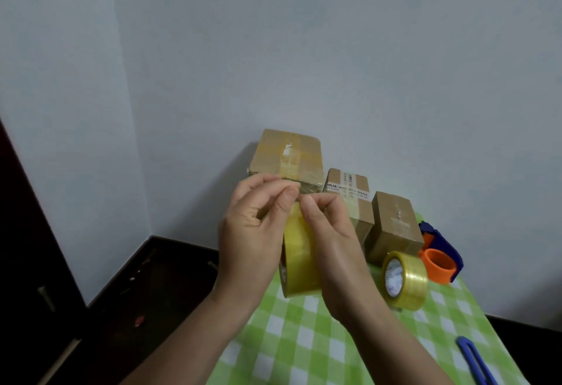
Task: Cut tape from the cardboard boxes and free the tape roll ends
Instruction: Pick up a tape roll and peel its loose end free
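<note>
1. Tape roll (pixel 301 260) — yellowish and translucent, it is held up between both hands, above the near-left part of the green checked tablecloth (pixel 304 339). Its loose end appears to be what the fingertips are working at the top of the roll; whether the end is already lifted cannot be told.

2. Second tape roll (pixel 404 279) stands on edge on the cloth, to the right, untouched. No free end shows on it.

3. Three cardboard boxes sit at the far side: a large box (pixel 287 155), a labelled middle box (pixel 349 193) and a right-hand box (pixel 392 223). All three carry tape across their tops and look sealed — judged, the cutting part of the task is not yet done on any.

4. Blue cutter (pixel 476 360) lies on the cloth at the near right, well apart from both hands and unused at present. A blue and orange dispenser (pixel 439 255) rests just behind the second roll.

5. Left hand (pixel 258 232): fingers curled, thumb and forefinger pinched together at the top of the held roll, palm against its left side.

6. Right hand (pixel 331 238): likewise curled, thumb tip meeting the left thumb at the roll's upper rim, the remaining fingers wrapped over the roll's right side.

7. Assessment: early stage; one roll end in hand, one roll and all boxes remaining.
</note>
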